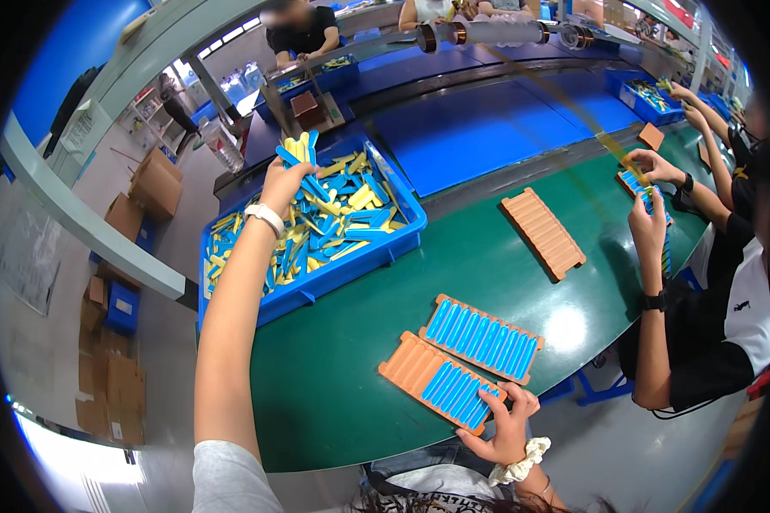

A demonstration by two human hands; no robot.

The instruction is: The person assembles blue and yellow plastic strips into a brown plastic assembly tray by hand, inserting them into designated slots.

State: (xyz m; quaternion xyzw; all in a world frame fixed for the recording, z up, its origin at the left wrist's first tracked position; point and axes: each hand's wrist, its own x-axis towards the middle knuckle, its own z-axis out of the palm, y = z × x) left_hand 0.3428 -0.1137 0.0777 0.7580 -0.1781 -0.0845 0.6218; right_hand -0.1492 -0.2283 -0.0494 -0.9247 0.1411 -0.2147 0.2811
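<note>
My left hand (284, 184) is closed around a bunch of blue and yellow strips (299, 147), held above a blue bin (316, 289) heaped with loose strips of both colours. My right hand (506, 427) is at the right end of a brown slotted tray (409, 363). Its thumb and index finger span the ends of the last blue strip (479, 413) there. Blue strips fill the right part of this tray, and its left slots are bare. Touching its far side lies a second brown tray (529, 373), lined with blue strips.
Farther along the green table (342, 385) lies a brown slotted tray (543, 233) without strips. At right, a co-worker's hands (650, 201) work over another tray. A blue conveyor belt (479, 128) runs behind the table. Cardboard boxes (115, 376) stand on the floor at left.
</note>
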